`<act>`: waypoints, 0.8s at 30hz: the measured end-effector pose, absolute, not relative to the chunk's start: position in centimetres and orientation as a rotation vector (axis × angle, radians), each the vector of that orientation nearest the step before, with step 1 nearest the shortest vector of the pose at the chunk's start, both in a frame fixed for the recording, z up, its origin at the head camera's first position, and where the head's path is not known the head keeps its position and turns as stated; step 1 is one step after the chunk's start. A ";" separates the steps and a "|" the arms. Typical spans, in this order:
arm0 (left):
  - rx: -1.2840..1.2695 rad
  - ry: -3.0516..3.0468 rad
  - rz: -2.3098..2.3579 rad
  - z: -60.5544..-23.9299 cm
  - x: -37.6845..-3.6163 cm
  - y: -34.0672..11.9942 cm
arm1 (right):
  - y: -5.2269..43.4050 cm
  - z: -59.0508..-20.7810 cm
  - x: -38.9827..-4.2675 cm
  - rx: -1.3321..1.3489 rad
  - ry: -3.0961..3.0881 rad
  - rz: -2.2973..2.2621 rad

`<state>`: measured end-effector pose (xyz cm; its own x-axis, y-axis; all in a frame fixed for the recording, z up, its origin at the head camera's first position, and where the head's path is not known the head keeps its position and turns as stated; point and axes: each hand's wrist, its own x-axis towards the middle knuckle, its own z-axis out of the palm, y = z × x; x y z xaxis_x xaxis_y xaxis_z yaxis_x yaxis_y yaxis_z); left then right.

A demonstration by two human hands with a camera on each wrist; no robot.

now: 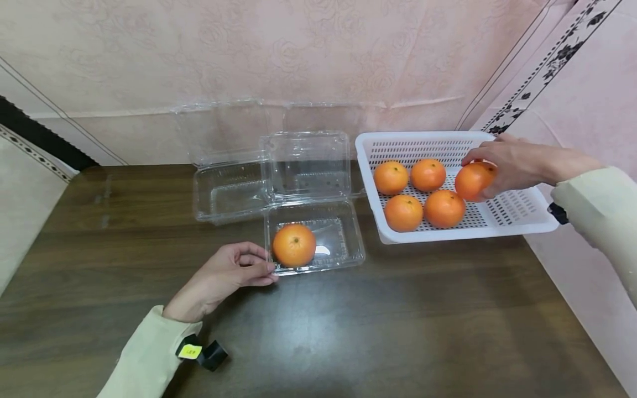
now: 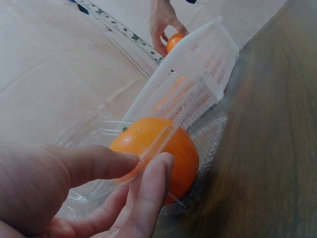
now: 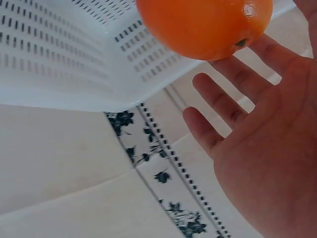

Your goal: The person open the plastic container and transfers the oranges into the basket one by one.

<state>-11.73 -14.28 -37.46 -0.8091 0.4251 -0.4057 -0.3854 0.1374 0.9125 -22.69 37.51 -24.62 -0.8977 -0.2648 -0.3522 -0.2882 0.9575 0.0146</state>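
My left hand (image 1: 226, 279) pinches the near left corner of a clear plastic clamshell box (image 1: 343, 260) between thumb and fingers. One orange (image 1: 294, 245) sits in the left part of that box, and its lid (image 1: 308, 166) stands folded back behind. In the left wrist view the thumb and fingertips hold the thin rim beside the orange (image 2: 181, 153). Over the right part of a white slotted basket (image 1: 398, 237), my right hand (image 1: 517, 163) grips another orange (image 1: 474, 181) between thumb and fingers. The right wrist view shows this orange (image 3: 208, 25) at the fingertips, with the outer fingers extended free of it.
Several more oranges (image 1: 444, 209) lie in the left half of the basket. Another open clear box (image 1: 229, 190) stands behind and left of the first, near the wall. The dark wooden table (image 1: 308, 342) meets pink patterned sheeting (image 1: 298, 55) at the back.
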 end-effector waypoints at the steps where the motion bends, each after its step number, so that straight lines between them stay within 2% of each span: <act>1: 0.039 1.820 1.734 -37.5 -11.7 -14.3 | 37.8 -24.7 -22.7 -0.390 2.753 0.089; 24: 0.003 1.825 1.708 -37.6 -11.8 -14.4 | 41.9 -29.1 -23.2 -0.216 2.705 0.011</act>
